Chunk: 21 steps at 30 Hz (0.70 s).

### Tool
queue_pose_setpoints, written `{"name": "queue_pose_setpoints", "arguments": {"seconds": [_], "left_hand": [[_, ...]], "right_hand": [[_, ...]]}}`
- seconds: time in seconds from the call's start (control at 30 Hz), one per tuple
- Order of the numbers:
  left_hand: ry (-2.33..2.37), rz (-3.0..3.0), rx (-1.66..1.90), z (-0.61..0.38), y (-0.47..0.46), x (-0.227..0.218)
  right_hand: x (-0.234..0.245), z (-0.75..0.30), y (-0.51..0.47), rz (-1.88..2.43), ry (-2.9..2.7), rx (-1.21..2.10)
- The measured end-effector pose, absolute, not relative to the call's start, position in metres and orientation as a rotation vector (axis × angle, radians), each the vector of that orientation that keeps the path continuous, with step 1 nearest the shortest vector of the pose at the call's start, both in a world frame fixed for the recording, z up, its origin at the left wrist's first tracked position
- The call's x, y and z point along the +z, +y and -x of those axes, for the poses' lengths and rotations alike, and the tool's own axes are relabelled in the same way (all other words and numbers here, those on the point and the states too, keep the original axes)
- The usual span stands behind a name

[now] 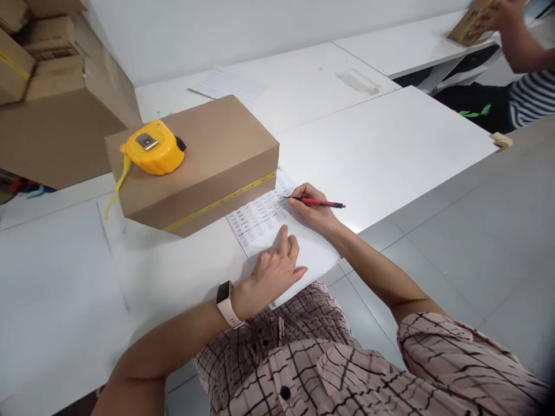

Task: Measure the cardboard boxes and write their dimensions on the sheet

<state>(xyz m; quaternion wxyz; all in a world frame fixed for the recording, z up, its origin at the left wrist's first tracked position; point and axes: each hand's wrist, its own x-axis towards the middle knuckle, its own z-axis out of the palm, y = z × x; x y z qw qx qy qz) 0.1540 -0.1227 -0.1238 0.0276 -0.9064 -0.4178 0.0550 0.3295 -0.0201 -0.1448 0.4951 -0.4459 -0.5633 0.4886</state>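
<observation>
My right hand [313, 209] is closed round a red pencil [321, 203], its tip resting on a printed sheet of paper [264, 222] full of small rows of figures. My left hand [274, 271] lies flat on the lower part of that sheet, fingers stretched out, with a pale watch at the wrist. Just left of the sheet stands a brown cardboard box [203, 167], its corner over the paper. A yellow tape measure [154, 151] sits on top of the box, and its tape runs along the box's front side.
The white table [390, 144] stretches right and back. A stack of cardboard boxes [56, 92] fills the far left. Another sheet [228, 85] lies at the back. At the top right another person in a striped shirt [531, 95] holds a small box [470, 23].
</observation>
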Motion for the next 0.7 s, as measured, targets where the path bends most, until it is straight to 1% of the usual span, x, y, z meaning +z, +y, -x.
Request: {"name": "queue_pose_setpoints", "arguments": {"seconds": [0.3, 0.5, 0.7], "left_hand": [[-1.314, 2.832, 0.302, -0.159, -0.118, -0.115], [-1.269, 2.817, 0.189, -0.158, -0.119, -0.121], [-1.263, 2.817, 0.164, -0.157, -0.119, -0.121]], "right_hand": [[-0.140, -0.332, -0.021, 1.243, -1.251, 1.116], [-0.140, -0.335, -0.020, 1.293, -1.258, 1.019], [-0.145, -0.344, -0.013, 1.258, -1.034, 0.987]]}}
